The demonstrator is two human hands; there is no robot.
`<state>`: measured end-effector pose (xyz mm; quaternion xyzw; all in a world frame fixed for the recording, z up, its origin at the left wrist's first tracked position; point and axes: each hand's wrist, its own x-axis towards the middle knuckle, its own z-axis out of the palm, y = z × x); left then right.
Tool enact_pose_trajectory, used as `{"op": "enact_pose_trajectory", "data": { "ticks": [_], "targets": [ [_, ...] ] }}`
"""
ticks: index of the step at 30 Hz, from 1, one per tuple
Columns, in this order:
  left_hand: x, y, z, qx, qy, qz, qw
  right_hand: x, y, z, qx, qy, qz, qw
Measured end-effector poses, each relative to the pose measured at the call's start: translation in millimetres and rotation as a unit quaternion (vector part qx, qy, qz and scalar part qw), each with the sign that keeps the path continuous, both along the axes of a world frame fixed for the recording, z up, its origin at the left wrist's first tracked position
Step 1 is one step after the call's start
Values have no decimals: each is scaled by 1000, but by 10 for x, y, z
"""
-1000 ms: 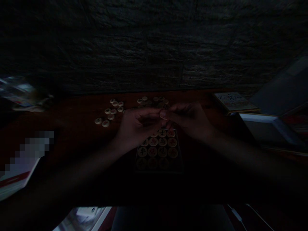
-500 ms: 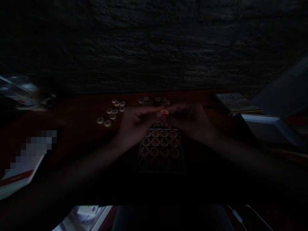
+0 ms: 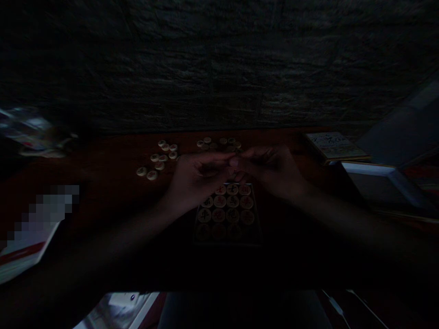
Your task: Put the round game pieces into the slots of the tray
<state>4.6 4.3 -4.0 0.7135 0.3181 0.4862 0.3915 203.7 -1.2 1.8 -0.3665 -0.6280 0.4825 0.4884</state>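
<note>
My left hand (image 3: 195, 178) and my right hand (image 3: 274, 171) meet above the far edge of a shallow box (image 3: 258, 214). Their fingertips are pressed together around a round Chinese chess piece, which the fingers now cover almost wholly. Rows of pale chess pieces (image 3: 232, 201) with red or black characters lie in the box, faces up. My left thumb and palm hide its far left corner. Left of my left hand, several loose chess pieces (image 3: 163, 158) lie on the table. More loose pieces (image 3: 207, 140) are beyond my fingertips, partly in shadow.
A dark brown wooden table (image 3: 113, 178) runs up to a rough stone wall (image 3: 219, 68). At the right are a printed box (image 3: 332, 144) and an open pale-rimmed lid or tray (image 3: 373, 170). A white booklet-like item (image 3: 34, 237) lies left, below a clear plastic package (image 3: 29, 128). The light is very dim.
The red-marked face of the chess piece showed between my fingertips before; my fingers and thumbs have closed over it. The picture is darker now, and the view has shifted slightly.
</note>
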Motion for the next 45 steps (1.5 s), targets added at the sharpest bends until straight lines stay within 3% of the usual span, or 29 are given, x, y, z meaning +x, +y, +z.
{"op": "enact_pose_trajectory", "data": {
  "ticks": [7, 13, 18, 22, 30, 40, 45],
  "targets": [
    [27, 2, 12, -36, -35, 43, 998, -11, -24, 42, -19, 14, 29, 999],
    [43, -1, 29, -121, -79, 34, 989, -11, 21, -27, -33, 21, 28, 999],
    [54, -20, 49, -149, -102, 34, 983, -6, 32, -64, 34, 27, -16, 999],
    [54, -26, 46, -156, -110, 32, 981, 4, 5, -70, 117, -25, -36, 992],
    [56, -36, 24, -179, -128, 9, 975, 53, -42, -17, 274, -171, -100, 941],
    [61, -57, 44, -183, -163, -25, 969, 54, -71, 18, 351, -223, -122, 901],
    [68, -59, 100, -191, -183, -27, 964, 55, -88, 20, 349, -210, -124, 905]
  ]
}}
